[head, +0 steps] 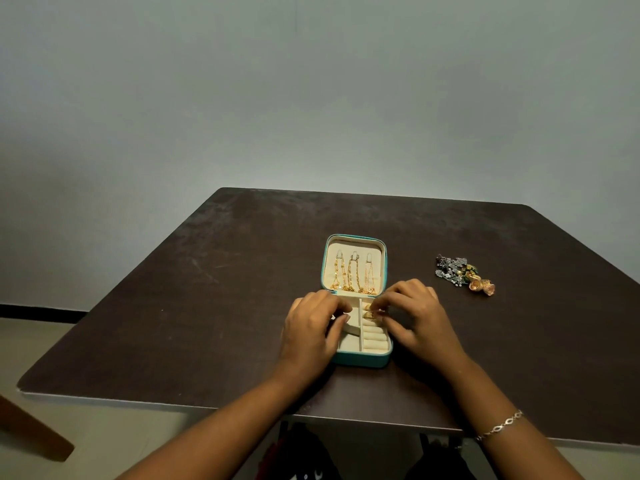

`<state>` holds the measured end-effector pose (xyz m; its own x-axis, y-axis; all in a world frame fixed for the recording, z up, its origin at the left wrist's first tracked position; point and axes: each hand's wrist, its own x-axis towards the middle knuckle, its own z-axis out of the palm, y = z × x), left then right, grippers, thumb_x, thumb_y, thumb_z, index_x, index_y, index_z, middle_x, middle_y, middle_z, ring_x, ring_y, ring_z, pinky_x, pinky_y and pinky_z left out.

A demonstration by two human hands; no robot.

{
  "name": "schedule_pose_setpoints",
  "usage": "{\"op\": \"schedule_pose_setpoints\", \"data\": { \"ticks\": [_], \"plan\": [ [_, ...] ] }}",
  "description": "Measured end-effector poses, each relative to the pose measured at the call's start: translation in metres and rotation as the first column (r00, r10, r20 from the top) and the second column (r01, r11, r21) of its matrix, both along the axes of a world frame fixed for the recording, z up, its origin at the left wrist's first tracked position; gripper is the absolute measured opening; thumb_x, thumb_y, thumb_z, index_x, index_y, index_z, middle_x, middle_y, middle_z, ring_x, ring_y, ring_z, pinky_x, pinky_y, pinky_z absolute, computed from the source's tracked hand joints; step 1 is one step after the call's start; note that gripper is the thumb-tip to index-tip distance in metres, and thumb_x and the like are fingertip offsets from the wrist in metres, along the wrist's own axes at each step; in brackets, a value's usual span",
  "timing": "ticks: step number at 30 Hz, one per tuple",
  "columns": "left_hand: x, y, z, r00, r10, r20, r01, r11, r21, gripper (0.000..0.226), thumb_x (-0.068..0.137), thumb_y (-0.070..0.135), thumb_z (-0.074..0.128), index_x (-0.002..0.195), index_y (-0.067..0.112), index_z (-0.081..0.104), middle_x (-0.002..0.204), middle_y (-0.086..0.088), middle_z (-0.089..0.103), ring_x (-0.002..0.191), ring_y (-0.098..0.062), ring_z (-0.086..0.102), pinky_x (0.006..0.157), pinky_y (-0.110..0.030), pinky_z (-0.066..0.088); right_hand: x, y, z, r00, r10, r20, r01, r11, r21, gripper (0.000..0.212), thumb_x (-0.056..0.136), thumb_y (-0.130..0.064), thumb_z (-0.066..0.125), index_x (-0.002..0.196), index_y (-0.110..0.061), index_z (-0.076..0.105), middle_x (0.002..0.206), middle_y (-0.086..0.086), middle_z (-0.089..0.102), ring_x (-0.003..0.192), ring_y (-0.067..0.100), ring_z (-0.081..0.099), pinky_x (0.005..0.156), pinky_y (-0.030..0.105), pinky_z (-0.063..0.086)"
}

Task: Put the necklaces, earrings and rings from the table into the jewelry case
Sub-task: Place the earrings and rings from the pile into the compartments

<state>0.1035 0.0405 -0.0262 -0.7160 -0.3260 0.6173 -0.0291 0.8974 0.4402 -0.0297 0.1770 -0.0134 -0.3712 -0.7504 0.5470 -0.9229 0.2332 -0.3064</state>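
Note:
A teal jewelry case point(360, 361) lies open in the middle of the dark table. Three gold necklaces point(353, 275) hang on the hooks of its cream lid. A gold ring point(369, 315) sits at the top of the ring rolls in the right half of the base. My right hand point(414, 320) is at the case's right edge, and its fingertips pinch something small and gold by that ring. My left hand point(313, 327) rests on the left half of the base with curled fingers. A pile of silver and gold earrings point(462, 274) lies on the table to the right.
The table's point(173, 306) near edge runs just below my forearms. A grey wall stands behind the table. A wooden piece point(31, 431) shows at the lower left, off the table. A thin bracelet point(500, 426) is on my right wrist.

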Motion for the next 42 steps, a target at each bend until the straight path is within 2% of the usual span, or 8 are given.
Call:
{"op": "schedule_pose_setpoints", "data": {
  "ticks": [7,15,24,30,34,37,40,42],
  "plan": [
    [0.0,0.001,0.001,1.0,0.007,-0.003,-0.007,1.0,0.006,0.007,0.078,0.017,0.058,0.084,0.017,0.062,0.082,0.002,0.064,0.075,-0.012,0.058,0.068,-0.011,0.03,0.0,0.0,0.0,0.999,0.008,-0.044,-0.008,1.0,0.014,0.032,0.072,-0.026,0.04,0.084,-0.019,0.069,0.084,0.0,0.062,0.085,0.009,0.042,0.068,0.019,0.028],
    [0.002,0.002,0.002,1.0,0.001,-0.006,-0.001,1.0,-0.005,0.007,0.077,0.015,0.06,0.083,0.015,0.062,0.081,0.001,0.064,0.075,-0.013,0.059,0.068,-0.011,0.029,0.002,-0.002,0.001,0.995,0.037,-0.094,-0.036,0.999,0.007,0.028,0.08,-0.041,0.05,0.087,-0.021,0.068,0.086,-0.006,0.065,0.085,0.007,0.045,0.071,0.017,0.027],
    [0.002,0.001,0.002,1.0,0.004,0.002,-0.004,1.0,-0.004,0.009,0.077,0.012,0.064,0.085,0.016,0.062,0.083,0.001,0.065,0.076,-0.012,0.058,0.069,-0.01,0.03,0.0,-0.005,0.001,0.984,0.056,-0.169,-0.052,0.998,0.024,0.028,0.078,-0.033,0.046,0.082,-0.018,0.069,0.081,-0.002,0.064,0.081,0.009,0.043,0.064,0.02,0.025],
    [0.002,0.001,0.003,1.0,-0.004,-0.001,0.004,1.0,0.007,0.007,0.077,0.015,0.06,0.084,0.017,0.062,0.082,0.003,0.064,0.077,-0.009,0.057,0.069,-0.01,0.03,0.004,0.007,0.013,0.98,-0.004,0.2,0.066,0.95,-0.306,0.017,0.084,-0.021,0.05,0.086,-0.018,0.066,0.084,-0.007,0.062,0.081,0.008,0.054,0.07,0.023,0.042],
    [0.001,0.001,0.003,1.0,-0.008,-0.015,0.008,1.0,0.017,0.007,0.078,0.013,0.063,0.083,0.017,0.062,0.082,0.004,0.064,0.076,-0.007,0.056,0.069,-0.01,0.03,-0.015,0.026,0.03,0.699,0.101,0.708,0.288,0.867,-0.407,0.024,0.088,0.0,0.052,0.081,-0.019,0.065,0.073,-0.004,0.064,0.066,0.0,0.058,0.059,0.009,0.043],
    [0.001,0.001,0.002,1.0,-0.005,-0.021,0.005,1.0,0.014,0.006,0.078,0.015,0.061,0.083,0.018,0.062,0.082,0.005,0.064,0.076,-0.005,0.054,0.068,-0.01,0.031,-0.05,0.049,0.036,0.753,-0.122,0.647,0.4,0.866,-0.302,0.024,0.087,0.003,0.053,0.079,-0.015,0.066,0.074,-0.001,0.065,0.064,-0.001,0.059,0.057,0.008,0.043],
    [0.002,0.0,0.001,1.0,-0.002,-0.024,0.002,1.0,0.015,0.006,0.08,0.02,0.057,0.082,0.019,0.062,0.081,0.006,0.064,0.076,-0.004,0.054,0.068,-0.01,0.032,-0.095,0.065,0.035,0.761,-0.537,0.364,0.593,0.803,-0.056,0.02,0.092,-0.01,0.05,0.1,-0.013,0.068,0.1,0.01,0.064,0.09,0.023,0.058,0.075,0.034,0.047],
    [0.002,-0.001,0.0,1.0,-0.006,-0.025,0.007,1.0,0.019,0.013,0.082,0.027,0.05,0.082,0.02,0.061,0.081,0.007,0.063,0.076,-0.002,0.053,0.067,-0.01,0.032,-0.118,0.069,0.029,0.753,-0.615,0.235,0.607,0.787,0.113,0.027,0.095,-0.023,0.045,0.114,-0.016,0.063,0.12,0.014,0.057,0.114,0.032,0.048,0.09,0.044,0.04]
  ]
}}
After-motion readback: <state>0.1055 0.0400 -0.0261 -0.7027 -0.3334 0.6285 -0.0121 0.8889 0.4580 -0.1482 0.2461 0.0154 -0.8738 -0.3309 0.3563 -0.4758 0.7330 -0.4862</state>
